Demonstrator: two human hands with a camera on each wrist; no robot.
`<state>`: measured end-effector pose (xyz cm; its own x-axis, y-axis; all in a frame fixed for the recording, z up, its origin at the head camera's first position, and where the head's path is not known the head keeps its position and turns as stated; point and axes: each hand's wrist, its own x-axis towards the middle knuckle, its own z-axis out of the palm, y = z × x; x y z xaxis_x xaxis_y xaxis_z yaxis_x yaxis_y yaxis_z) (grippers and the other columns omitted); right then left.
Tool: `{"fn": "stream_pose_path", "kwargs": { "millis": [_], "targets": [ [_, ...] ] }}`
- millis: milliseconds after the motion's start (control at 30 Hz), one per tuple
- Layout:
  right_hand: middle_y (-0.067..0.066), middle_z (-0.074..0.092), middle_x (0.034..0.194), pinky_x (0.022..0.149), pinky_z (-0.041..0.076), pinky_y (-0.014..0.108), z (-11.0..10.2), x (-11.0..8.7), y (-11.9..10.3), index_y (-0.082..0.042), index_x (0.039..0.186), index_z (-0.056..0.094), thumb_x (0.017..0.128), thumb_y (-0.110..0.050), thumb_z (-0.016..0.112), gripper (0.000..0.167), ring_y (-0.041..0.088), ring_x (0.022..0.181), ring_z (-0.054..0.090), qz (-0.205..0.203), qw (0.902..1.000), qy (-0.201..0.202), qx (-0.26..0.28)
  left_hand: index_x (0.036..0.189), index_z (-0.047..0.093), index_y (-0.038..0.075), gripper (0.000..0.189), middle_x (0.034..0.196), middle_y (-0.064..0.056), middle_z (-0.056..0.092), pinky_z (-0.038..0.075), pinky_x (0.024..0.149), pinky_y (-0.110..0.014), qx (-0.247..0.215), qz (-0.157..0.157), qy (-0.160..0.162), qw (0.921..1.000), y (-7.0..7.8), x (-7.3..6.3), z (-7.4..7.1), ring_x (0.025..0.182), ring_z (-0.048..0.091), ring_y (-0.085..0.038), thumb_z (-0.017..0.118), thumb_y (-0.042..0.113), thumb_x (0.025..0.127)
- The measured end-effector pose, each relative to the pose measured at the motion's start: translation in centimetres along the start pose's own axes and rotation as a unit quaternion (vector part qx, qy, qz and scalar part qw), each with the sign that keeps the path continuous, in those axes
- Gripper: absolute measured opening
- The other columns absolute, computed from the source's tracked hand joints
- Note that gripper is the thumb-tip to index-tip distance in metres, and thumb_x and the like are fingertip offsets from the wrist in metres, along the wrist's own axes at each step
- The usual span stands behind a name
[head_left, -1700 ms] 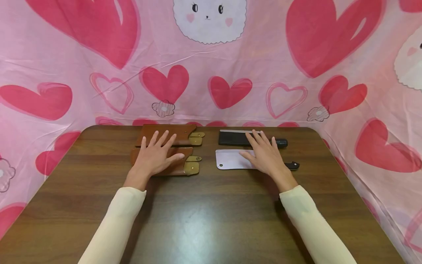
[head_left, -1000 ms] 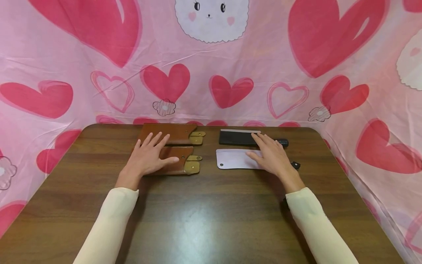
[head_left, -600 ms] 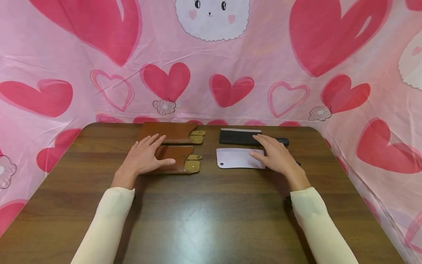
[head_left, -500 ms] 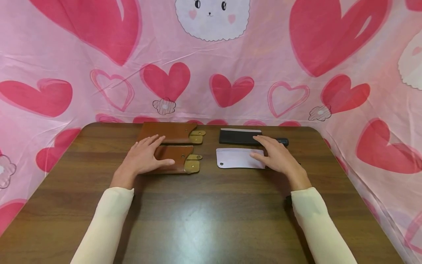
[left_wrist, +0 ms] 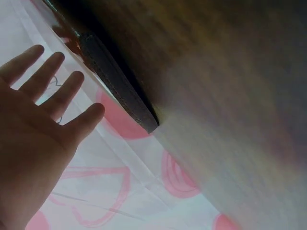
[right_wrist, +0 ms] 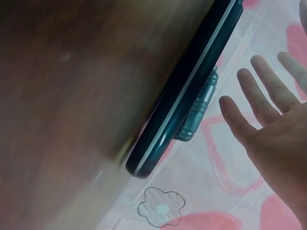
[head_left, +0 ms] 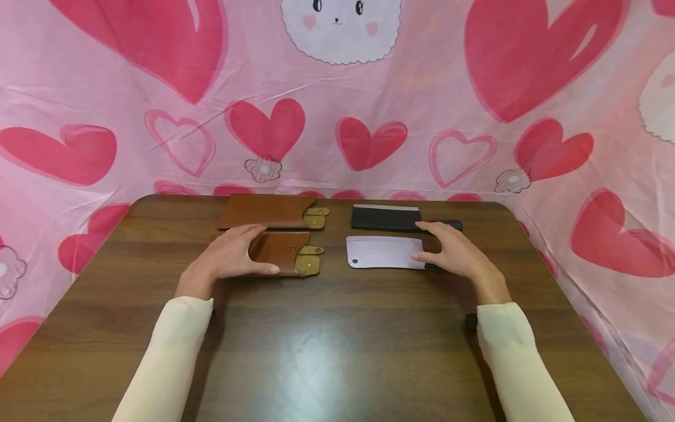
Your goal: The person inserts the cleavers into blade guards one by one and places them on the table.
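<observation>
My left hand (head_left: 229,258) hovers over the left part of the near brown leather sheath (head_left: 282,252), thumb spread from the fingers. In the left wrist view its fingers (left_wrist: 61,96) are apart from the sheath's dark edge (left_wrist: 120,86). My right hand (head_left: 460,252) is over the handle of the near cleaver (head_left: 382,252), whose pale blade has a hole in one corner. The right wrist view shows that hand's fingers (right_wrist: 261,98) loosely extended beside the black handle (right_wrist: 187,91), with a gap between. Most of this handle is hidden in the head view.
A second brown sheath (head_left: 269,211) with tan snap straps lies behind the first. Behind the near cleaver lies another blade in a black cover (head_left: 385,218), its dark ribbed handle (right_wrist: 196,110) to the right. Pink heart-patterned cloth (head_left: 369,82) hangs beyond the wooden table (head_left: 327,328).
Both hands have drawn toward me and outward, the left to the left and the right to the right. Their fingers are less spread. Sheaths and cleavers lie where they were.
</observation>
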<state>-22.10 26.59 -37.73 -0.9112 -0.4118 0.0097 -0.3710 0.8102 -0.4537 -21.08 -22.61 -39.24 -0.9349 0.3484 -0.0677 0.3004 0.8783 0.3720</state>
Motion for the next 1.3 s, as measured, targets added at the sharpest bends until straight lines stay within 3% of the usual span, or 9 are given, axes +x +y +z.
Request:
{"fn": "stream_pose_path", "kwargs": {
  "millis": [733,1133,1300],
  "targets": [
    [0.021,0.056,0.141,0.109,0.035,0.063,-0.6,-1.7,2.2,-0.003,0.14,0.058,0.082,-0.044,0.084,0.076,0.042,0.132,0.049,0.037,0.9962,-0.077,0.017,0.156,0.037,0.002,0.131,0.159,-0.023,0.033,0.016,0.116,-0.066,0.039,0.011,-0.032,0.9986,0.0,0.9,0.5,0.146,0.026,-0.047,0.073,0.084,0.061],
    [0.021,0.062,0.129,0.101,0.043,0.062,-0.6,-1.3,2.7,-0.001,0.131,0.064,0.084,-0.031,0.085,0.059,0.044,0.119,0.057,0.033,0.9945,-0.098,0.017,0.158,0.032,0.003,0.136,0.16,-0.022,0.03,0.017,0.116,-0.065,0.057,0.003,-0.055,0.9969,0.1,1.3,0.7,0.147,0.023,-0.047,0.077,0.083,0.058],
    [0.015,0.069,0.118,0.097,0.047,0.059,-0.6,-1.0,2.6,-0.001,0.121,0.07,0.086,-0.022,0.083,0.043,0.036,0.11,0.063,0.027,0.9942,-0.103,0.011,0.159,0.03,0.002,0.136,0.161,-0.023,0.03,0.015,0.118,-0.064,0.054,0.0,-0.07,0.9961,0.1,1.4,0.8,0.147,0.022,-0.047,0.08,0.079,0.059]
  ]
}}
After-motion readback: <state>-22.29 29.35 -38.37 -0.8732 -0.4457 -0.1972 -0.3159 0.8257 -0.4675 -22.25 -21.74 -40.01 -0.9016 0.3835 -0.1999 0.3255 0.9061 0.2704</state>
